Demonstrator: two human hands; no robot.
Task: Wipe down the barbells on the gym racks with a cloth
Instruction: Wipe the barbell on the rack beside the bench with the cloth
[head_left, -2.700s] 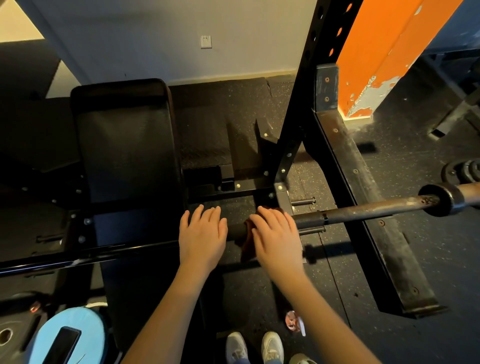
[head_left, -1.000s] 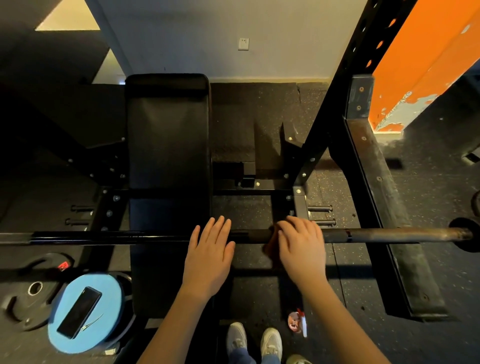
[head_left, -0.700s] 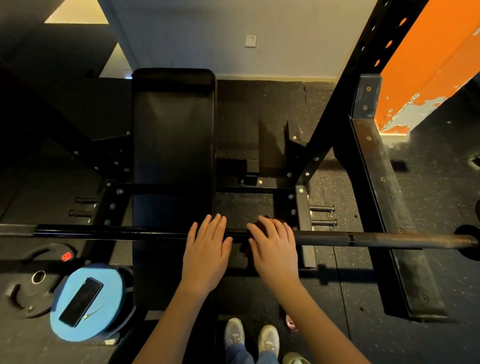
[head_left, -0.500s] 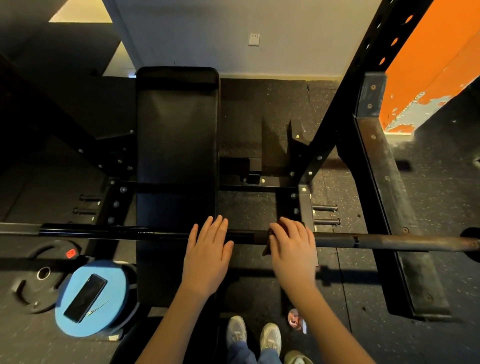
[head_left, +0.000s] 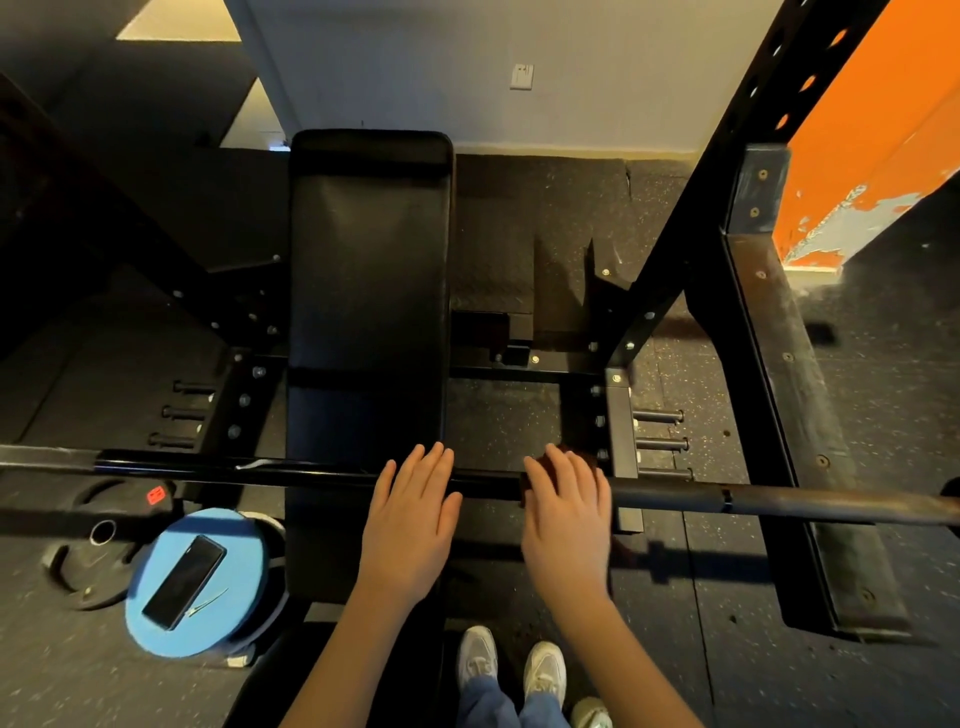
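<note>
The rack (head_left: 691, 244) stands black and bolted beyond the barbell, its upright crossing just right of my hands; the padded bench (head_left: 369, 291) runs away from me beneath the barbell's middle; the barbell (head_left: 675, 498) itself lies level across the rack in front of me, glossy black toward its left end, duller and rust-tinged toward its right. I judge it heavy, rigid steel that will not flex under pressure, though it may roll on its rests if pushed off-centre; it needs no lifting, only bearing down on. A blue plate (head_left: 208, 587) lies on the floor below the barbell's left half. My left grip (head_left: 413, 525) is released, palm and straight fingers flat on the barbell's middle, which should steady it; my right grip (head_left: 566, 514), just right of that on the barbell, has its fingers laid nearly straight over the cloth, pressing rather than clenched; its thumb is hidden. The cloth (head_left: 529, 486) is dark, soft and bunched between that palm and the barbell; I expect it to skid on the smooth shaft unless folded round it, so I'd wrap it, squeeze, and work toward the rusty right end.
</note>
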